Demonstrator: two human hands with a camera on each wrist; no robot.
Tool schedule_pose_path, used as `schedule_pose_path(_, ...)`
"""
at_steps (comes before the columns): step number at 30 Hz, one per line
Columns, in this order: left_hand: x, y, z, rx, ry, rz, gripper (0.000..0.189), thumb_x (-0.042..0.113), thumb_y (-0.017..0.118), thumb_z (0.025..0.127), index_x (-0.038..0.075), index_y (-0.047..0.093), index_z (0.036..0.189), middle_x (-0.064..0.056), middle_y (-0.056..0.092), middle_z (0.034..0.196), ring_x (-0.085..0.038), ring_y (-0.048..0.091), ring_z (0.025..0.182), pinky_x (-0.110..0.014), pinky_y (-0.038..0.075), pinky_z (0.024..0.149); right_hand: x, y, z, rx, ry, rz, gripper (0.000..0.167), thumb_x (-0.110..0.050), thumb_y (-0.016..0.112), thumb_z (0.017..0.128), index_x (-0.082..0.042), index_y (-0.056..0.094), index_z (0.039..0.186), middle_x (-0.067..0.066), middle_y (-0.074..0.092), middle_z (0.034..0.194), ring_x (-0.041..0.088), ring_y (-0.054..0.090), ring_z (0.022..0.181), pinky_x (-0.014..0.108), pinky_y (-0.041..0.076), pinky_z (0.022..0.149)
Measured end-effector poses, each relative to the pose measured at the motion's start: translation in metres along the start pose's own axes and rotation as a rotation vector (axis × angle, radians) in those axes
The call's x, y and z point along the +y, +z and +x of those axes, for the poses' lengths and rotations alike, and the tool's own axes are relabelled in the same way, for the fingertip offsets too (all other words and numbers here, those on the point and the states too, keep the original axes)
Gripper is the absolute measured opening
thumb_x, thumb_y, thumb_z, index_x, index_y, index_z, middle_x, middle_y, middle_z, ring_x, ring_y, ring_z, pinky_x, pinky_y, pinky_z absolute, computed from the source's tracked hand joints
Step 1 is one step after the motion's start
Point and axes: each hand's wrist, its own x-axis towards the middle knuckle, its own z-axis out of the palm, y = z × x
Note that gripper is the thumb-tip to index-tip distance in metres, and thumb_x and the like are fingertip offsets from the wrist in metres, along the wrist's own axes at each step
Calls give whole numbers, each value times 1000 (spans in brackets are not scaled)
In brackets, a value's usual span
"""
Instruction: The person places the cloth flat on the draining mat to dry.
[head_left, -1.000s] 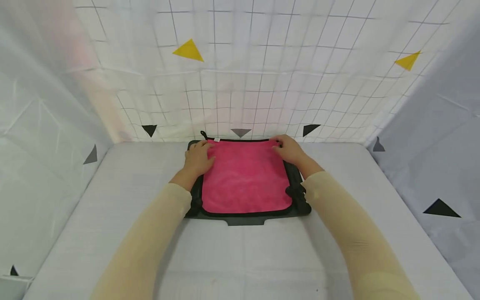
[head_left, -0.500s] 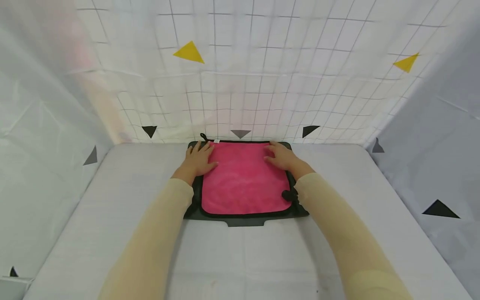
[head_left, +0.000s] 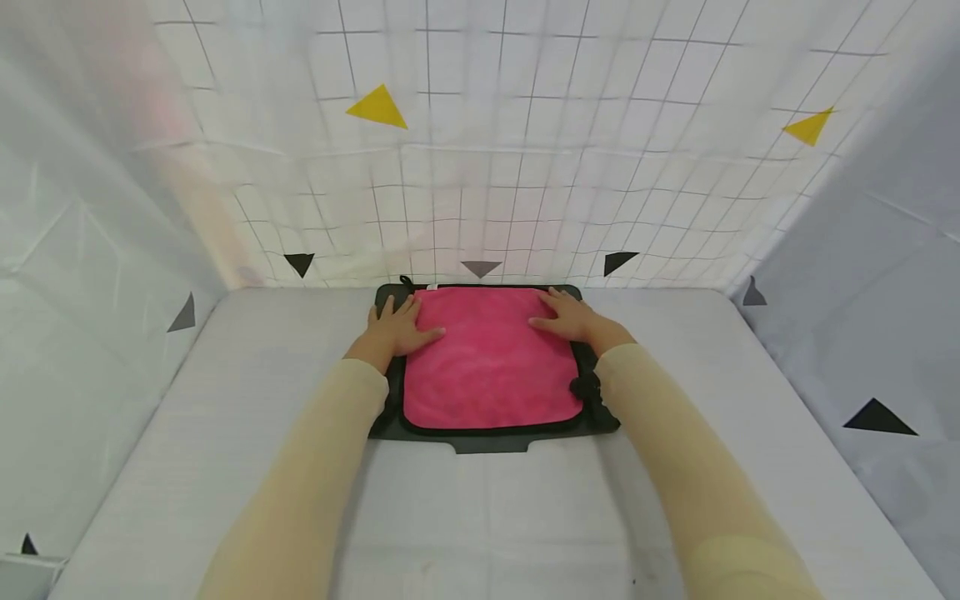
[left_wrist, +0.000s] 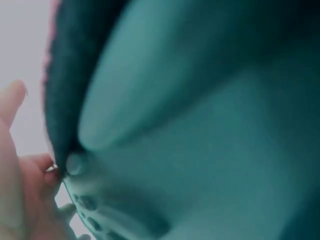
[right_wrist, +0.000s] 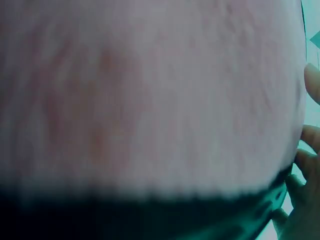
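A pink cloth (head_left: 487,367) with black edging lies spread over a dark tray (head_left: 491,444) in the head view. My left hand (head_left: 393,332) rests on its upper left edge, fingers spread, with the thumb on the pink surface. On the upper right, my right hand (head_left: 572,319) lies with extended fingers on the cloth's border. A small black loop (head_left: 406,281) and a white tag (head_left: 432,287) show at the far left corner. The left wrist view shows the tray's rim (left_wrist: 125,100) close up; the pink cloth (right_wrist: 165,100) fills most of the right wrist view.
The tray stands on a white-covered table (head_left: 487,517), close to a white gridded back sheet (head_left: 480,192). Pale sheets also enclose the left and right sides. A small black rounded piece (head_left: 585,386) sits by the right sleeve.
My right hand has left the cloth's far right corner, moved slightly inward and flattened. My left fingers have spread out. The cloth's far edge now lies lower on the tray.
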Motion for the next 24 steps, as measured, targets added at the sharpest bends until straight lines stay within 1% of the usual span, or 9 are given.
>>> schedule_pose_path(4,-4,-1,-7,7,1,-58,91,67,40,97,9,15,161,-14,11,167,-44,-6,151,-63,-3,117,-1,-7,-8,-30,-11,12,82,-50,53,100,-2,22,158,26,15,163,49,5,149,63,12,118)
schedule_pose_path(7,-6,-5,-17,-17,17,-75,89,64,43,97,6,18,160,-16,13,166,-46,-3,151,-64,0,117,-1,-12,-20,-43,-33,14,80,-47,56,100,-2,26,157,27,18,162,50,6,149,64,13,117)
schedule_pose_path(10,-7,-9,-29,-34,57,-40,88,61,46,97,6,20,160,-18,15,166,-47,1,150,-65,3,117,-2,-15,-34,-48,-77,-7,76,-43,59,99,-3,30,156,26,20,162,50,6,148,66,14,116)
schedule_pose_path(13,-7,-11,-43,-29,107,22,87,60,50,97,7,22,160,-18,18,165,-48,3,150,-66,6,117,-6,-17,-51,-63,-130,-21,74,-39,64,97,-4,35,155,25,21,162,50,5,149,68,16,115)
schedule_pose_path(15,-8,-10,-53,-28,135,52,88,60,55,95,8,25,159,-16,19,165,-47,4,150,-66,6,116,-9,-15,-62,-77,-160,-23,74,-40,65,96,-6,36,155,24,22,162,50,4,149,69,17,114)
schedule_pose_path(17,-9,-6,-62,-33,166,83,91,62,58,93,8,27,159,-16,20,165,-48,5,150,-67,6,116,-12,-13,-72,-90,-183,-28,75,-41,66,95,-8,37,155,22,21,163,49,5,149,69,18,113)
schedule_pose_path(20,-10,2,-74,-49,205,105,95,64,60,90,7,27,158,-15,20,165,-48,6,150,-68,6,116,-12,-5,-85,-96,-195,-73,77,-47,67,94,-11,37,156,21,20,163,49,7,149,69,19,113)
schedule_pose_path(24,-16,14,-86,-59,237,134,98,66,60,89,5,27,158,-15,19,165,-47,8,150,-68,8,116,-8,8,-98,-99,-184,-135,83,-55,67,90,-16,37,157,19,21,164,47,10,149,70,21,112)
